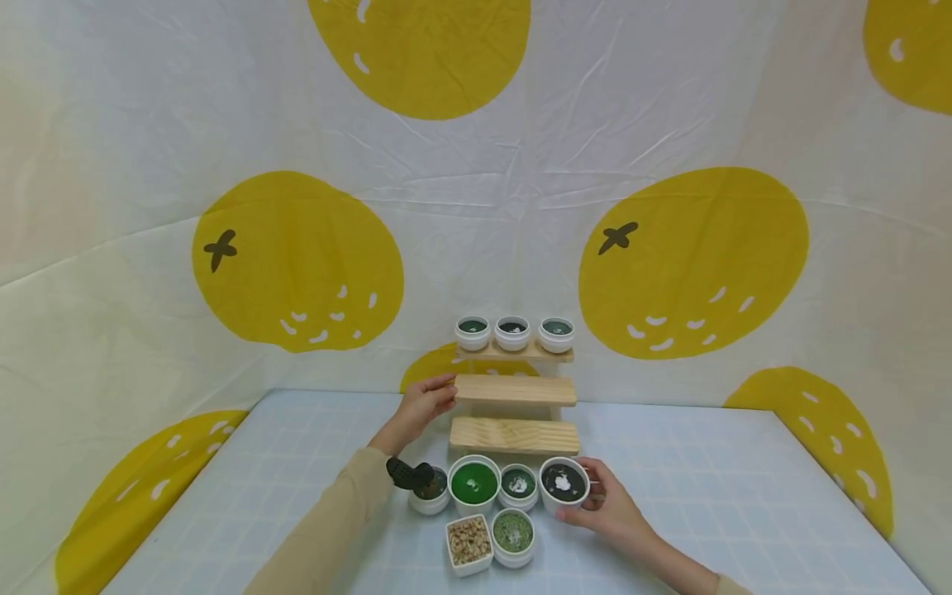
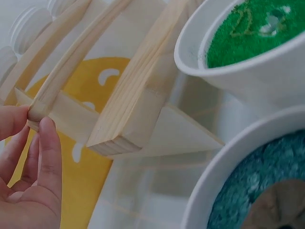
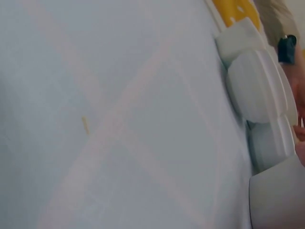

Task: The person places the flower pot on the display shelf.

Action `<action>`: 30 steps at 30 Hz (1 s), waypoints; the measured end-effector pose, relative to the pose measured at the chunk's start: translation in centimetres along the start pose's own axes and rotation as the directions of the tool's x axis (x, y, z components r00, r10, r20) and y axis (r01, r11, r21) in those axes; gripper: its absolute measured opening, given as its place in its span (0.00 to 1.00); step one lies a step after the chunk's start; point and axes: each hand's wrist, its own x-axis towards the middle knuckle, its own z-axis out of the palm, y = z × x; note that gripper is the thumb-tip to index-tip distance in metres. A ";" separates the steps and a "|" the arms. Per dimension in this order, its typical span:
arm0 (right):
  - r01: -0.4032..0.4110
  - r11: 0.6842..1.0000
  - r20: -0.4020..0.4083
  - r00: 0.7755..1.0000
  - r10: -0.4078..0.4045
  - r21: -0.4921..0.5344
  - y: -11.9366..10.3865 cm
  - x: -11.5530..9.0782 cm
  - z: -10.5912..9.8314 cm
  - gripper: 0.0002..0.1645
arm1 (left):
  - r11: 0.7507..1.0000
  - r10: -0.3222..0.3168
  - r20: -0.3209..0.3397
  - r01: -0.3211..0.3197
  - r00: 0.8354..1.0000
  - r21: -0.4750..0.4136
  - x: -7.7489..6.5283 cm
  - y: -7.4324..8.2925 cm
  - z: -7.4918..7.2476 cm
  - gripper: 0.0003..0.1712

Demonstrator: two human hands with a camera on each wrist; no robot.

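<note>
Tan sleeve [image 1: 323,529] closest to the lens, leading to the left hand [image 1: 426,409]. That hand pinches the left end of the middle step [image 1: 516,387] of the wooden stand [image 1: 513,401], thumb against fingertips; left wrist view confirms it. Right hand [image 1: 613,512] grips the dark-filled bowl [image 1: 549,502], fingers about its right side, thumb at the near wall. Cannot tell from here whether the base touches the surface [image 1: 744,496]; right wrist view leaves most of the hand out.

Position: dark-filled bowl at the right end of a row of four, just beside a small dark-green bowl [image 1: 518,503], in front of the lowest step [image 1: 513,434]. Large green bowl [image 1: 473,508] further left; square dish [image 1: 473,569] of tan bits and green-flecked bowl [image 1: 513,559] nearer me. Three small bowls [image 1: 512,344] on the top step [image 1: 491,355].

I read the step as bracing the stand while handling the bowl. Done well: pinch light, no tugging, since a jolt could rock those three. On the right I'd set thumb and fingers opposite each other, rim level, and ease clear of the small neighbour before any lift. Fill looks close to the rim; tilting risks a spill.
</note>
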 end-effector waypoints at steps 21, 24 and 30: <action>-0.036 0.997 -0.048 0.998 0.033 -0.067 -0.6 0.2 0.1 0.45 | 0.999 0.027 0.033 -0.028 0.999 0.035 -0.1 0.4 -0.1 0.23; -0.049 0.996 -0.070 0.997 0.044 -0.072 -1.0 0.2 0.0 0.45 | 0.999 0.025 0.033 -0.026 0.999 0.039 -0.1 0.4 -0.1 0.23; -0.027 0.995 -0.088 0.996 0.018 -0.098 -1.5 0.3 -0.3 0.45 | 0.999 0.027 0.029 -0.028 0.999 0.037 0.0 0.2 -0.1 0.23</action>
